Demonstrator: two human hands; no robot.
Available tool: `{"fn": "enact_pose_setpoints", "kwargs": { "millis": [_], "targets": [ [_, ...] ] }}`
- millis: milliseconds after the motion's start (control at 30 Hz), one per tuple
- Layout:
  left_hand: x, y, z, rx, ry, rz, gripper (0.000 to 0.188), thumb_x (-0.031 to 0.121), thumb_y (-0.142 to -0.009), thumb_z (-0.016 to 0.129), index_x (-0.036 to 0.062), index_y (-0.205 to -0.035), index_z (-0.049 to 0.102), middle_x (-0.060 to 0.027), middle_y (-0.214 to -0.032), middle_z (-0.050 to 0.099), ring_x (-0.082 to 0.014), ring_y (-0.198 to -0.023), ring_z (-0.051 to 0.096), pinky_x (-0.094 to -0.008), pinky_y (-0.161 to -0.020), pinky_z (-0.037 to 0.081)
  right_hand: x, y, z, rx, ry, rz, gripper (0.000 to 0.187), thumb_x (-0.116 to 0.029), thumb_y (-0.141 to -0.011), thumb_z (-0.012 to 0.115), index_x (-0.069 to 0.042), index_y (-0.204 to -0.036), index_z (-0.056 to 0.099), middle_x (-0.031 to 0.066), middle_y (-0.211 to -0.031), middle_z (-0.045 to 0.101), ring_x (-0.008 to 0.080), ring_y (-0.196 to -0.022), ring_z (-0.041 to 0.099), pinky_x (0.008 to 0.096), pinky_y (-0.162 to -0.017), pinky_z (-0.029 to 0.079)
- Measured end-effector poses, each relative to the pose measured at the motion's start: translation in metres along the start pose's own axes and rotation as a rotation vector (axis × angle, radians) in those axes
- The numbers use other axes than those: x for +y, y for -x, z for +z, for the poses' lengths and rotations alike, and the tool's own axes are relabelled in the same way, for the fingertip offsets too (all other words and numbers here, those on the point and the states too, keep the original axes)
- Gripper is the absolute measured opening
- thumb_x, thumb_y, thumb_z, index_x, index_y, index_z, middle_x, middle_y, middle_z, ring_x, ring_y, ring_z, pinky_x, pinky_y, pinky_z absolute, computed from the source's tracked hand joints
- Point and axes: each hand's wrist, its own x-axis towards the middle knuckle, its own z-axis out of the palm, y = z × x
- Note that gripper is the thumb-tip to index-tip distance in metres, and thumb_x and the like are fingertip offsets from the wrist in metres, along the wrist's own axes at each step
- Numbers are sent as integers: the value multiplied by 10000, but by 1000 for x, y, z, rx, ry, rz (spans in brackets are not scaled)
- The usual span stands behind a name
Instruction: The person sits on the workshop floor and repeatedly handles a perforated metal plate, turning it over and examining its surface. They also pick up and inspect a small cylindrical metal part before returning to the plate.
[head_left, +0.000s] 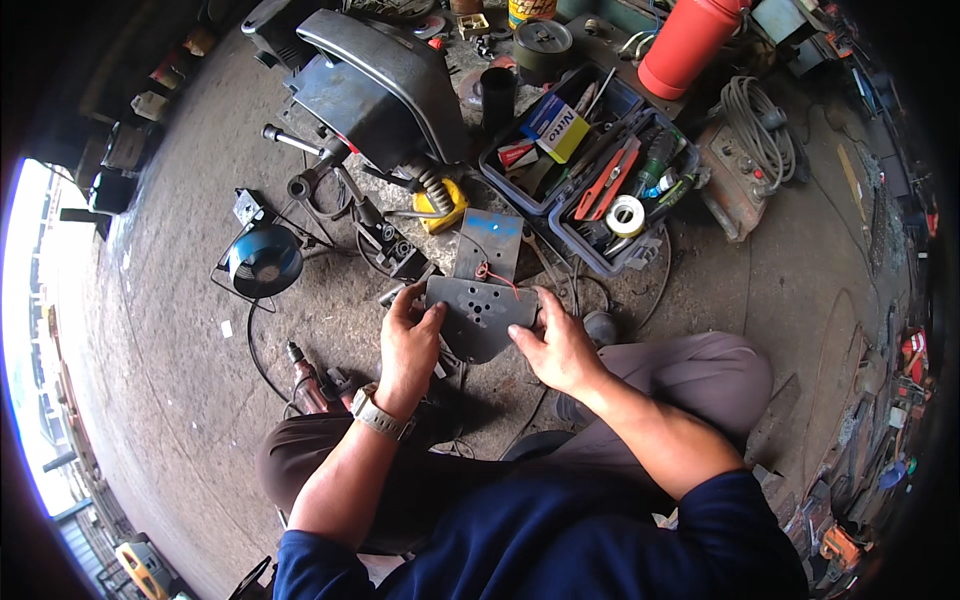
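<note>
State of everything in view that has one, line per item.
plate: perforated, held in both hands
left hand: gripping plate's left side
right hand: gripping plate's right side
toolbox: open, contents exposed
cable: coiled
drill: unheld, power state unclear
can: lid on

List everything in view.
Perforated metal plate: 1, dark grey, centre, held
Rectangular metal plate: 1, grey, just beyond it
Two-tray plastic toolbox: 1, dark, upper right of centre
Rectangular carton: 1, blue and yellow, in toolbox
Long flat tool: 1, red, in toolbox
Cylindrical container: 1, red, top right
Coiled cable: 1, grey, right of toolbox
Bulky metal machine: 1, grey, top, left of centre
Round grilled device: 1, blue, left
Power drill: 1, reddish, floor, lower left
Strapped watch: 1, grey, wrist
Rim clutter: uncountable, mixed, right edge
Left hand: 1, bare, perforated plate's left side
Right hand: 1, bare, perforated plate's right side
</note>
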Motion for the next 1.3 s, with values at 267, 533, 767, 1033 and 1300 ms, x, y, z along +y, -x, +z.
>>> {"fn": "enact_pose_setpoints", "kwargs": {
  "millis": [267, 533, 767, 1033, 1300],
  "targets": [
    [11, 21, 1, 2, 212, 123, 328, 4, -966, 635, -36, -1286, 578, -70, -1036, 693, -103, -914, 636, -240, -816, 515, -5, 9, -8, 78, -337, -79, 450, -73, -940, 651, -3, -1355, 494, 146, -800, 688, 171, -648, 649, 314, -619, 507],
    [35, 48, -3, -57, 359, 230, 328, 7, -968, 642, -37, -1286, 577, -80, -1088, 694, -110, -990, 640, -258, -893, 521, -24, 22, -27, 65, -527, -158, 452, -35, -974, 611, 10, -1396, 453, 75, -925, 691, 88, -674, 616, 253, -618, 503],
    [35, 53, -12, -110, 269, 221, 348, 3, -954, 661, -46, -1288, 573, -87, -1117, 694, -119, -1026, 640, -261, -918, 516, -35, 27, -38, -81, -500, -69, 304, -23, -988, 583, 33, -1275, 503, 102, -984, 677, 125, -736, 645, 270, -669, 547],
    [45, 65, -47, -66, -436, 910, 268, -112, -791, 692, 0, -1033, 663, -129, -1092, 737, -244, -995, 717, -339, -877, 569, -51, 34, -62, 204, -116, -706, 262, 85, -841, 672, -39, -1070, 635, 185, -1109, 712, 302, -1007, 725, 340, -830, 585],
    [33, 72, -52, 89, -504, 1357, 353, -172, -667, 625, -15, -977, 690, -214, -1163, 690, -371, -1050, 702, -412, -883, 588, -66, 43, -73, 187, -104, -970, 368, 212, -745, 657, -18, -1032, 642, 265, -1311, 568, 399, -1220, 625, 406, -1024, 537]
  ]
}}
